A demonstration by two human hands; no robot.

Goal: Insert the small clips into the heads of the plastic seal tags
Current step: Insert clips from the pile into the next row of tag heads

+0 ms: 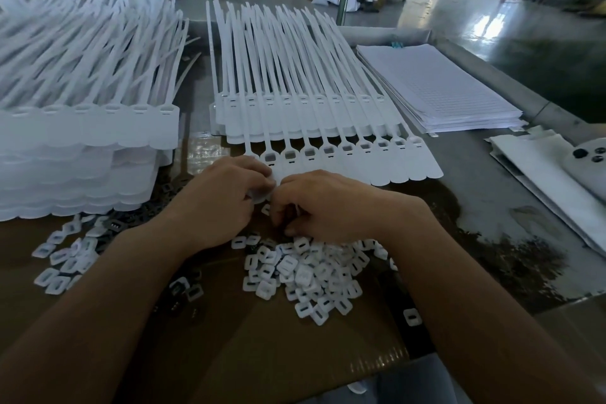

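A joined row of white plastic seal tags [357, 161] lies across the table's middle, their square heads open toward me and their long tails pointing away. My left hand [226, 197] pinches the flat end of the leftmost tag in that row. My right hand [324, 207] sits right beside it with fingers curled down over the near edge of a heap of small white clips [314, 275]; what its fingertips hold is hidden. More loose clips [65, 256] lie scattered at the left, some dark ones among them.
A tall stack of tag sheets [85, 147] fills the left side. A second layer of tags [295, 108] lies beneath the working row. A pile of printed paper sheets [436, 92] rests at the right, a white bag [541, 174] beyond it. Brown cardboard [262, 354] covers the near table.
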